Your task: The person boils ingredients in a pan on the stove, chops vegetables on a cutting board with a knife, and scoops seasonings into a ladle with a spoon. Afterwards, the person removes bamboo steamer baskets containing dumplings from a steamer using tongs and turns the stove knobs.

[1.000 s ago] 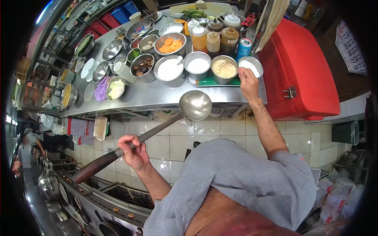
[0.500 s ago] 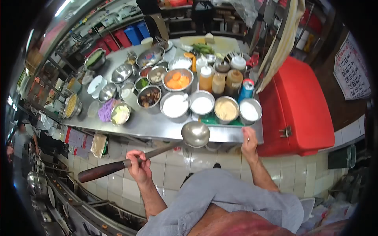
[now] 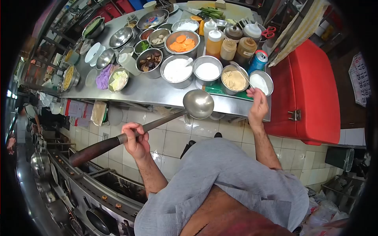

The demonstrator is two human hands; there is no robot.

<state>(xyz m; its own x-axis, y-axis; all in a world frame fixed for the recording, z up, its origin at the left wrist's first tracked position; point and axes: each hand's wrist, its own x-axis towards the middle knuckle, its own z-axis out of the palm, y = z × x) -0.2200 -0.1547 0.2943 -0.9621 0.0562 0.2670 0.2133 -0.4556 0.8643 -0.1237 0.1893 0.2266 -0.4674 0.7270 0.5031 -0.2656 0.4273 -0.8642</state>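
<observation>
My left hand [image 3: 135,139] is closed around the metal shaft of a long-handled ladle [image 3: 199,104], just ahead of its dark wooden grip. The ladle's round bowl hangs in front of the table edge, its hollow side showing and no food visible in it. My right hand [image 3: 258,105] is at the table's front right corner, fingers pinched at the end of a thin metal spoon [image 3: 243,74]. That spoon reaches over the rim of a metal bowl of beige powder [image 3: 234,80]. Right beside my fingers stands a bowl of white powder [image 3: 260,83].
Two more bowls of white powder, sliced carrots [image 3: 182,43], dark mushrooms [image 3: 149,63] and squeeze bottles [image 3: 214,43] crowd the steel table [image 3: 149,93]. A blue can [image 3: 258,61] stands near a red cooler [image 3: 315,94]. A stove [image 3: 106,196] lies at lower left.
My right hand has moved up to the powder bowls, and the spoon now shows across the beige one. The ladle stays in my left hand, slightly higher. The view has tilted downward.
</observation>
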